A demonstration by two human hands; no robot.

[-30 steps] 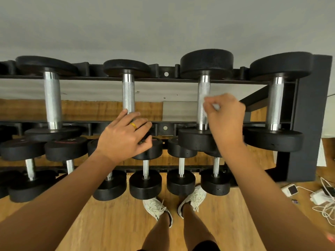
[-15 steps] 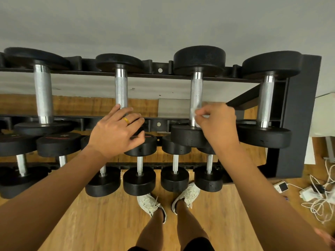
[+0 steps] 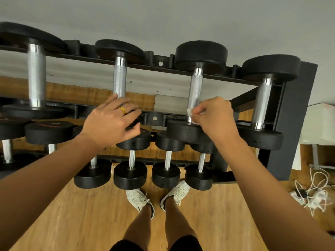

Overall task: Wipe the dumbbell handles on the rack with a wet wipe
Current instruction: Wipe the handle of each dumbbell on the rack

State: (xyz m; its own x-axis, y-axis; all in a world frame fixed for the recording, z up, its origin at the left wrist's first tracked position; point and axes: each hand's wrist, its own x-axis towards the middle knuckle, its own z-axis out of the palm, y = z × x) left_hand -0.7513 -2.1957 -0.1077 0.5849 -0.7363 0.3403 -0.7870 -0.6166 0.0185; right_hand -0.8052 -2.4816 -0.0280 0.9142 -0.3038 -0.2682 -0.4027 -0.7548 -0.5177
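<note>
A black rack (image 3: 293, 109) carries black dumbbells with knurled chrome handles on its top tier. My right hand (image 3: 215, 115) pinches a small white wet wipe (image 3: 190, 112) against the near end of the third dumbbell handle (image 3: 195, 89), just above that dumbbell's front weight. My left hand (image 3: 112, 122), with a gold ring, rests flat, fingers straight, on the front weight of the second dumbbell, its fingertips at the base of that handle (image 3: 119, 78). Further chrome handles stand at the far left (image 3: 36, 77) and far right (image 3: 262, 104).
Smaller dumbbells (image 3: 130, 175) fill the lower tier near my feet (image 3: 139, 200). A tangle of white cables and chargers (image 3: 313, 194) lies on the wood floor at the right, beside a white piece of furniture (image 3: 319, 124).
My right hand has slid the wipe down the third handle from its middle to its near end. The left hand has stayed on the second dumbbell. The view has tilted.
</note>
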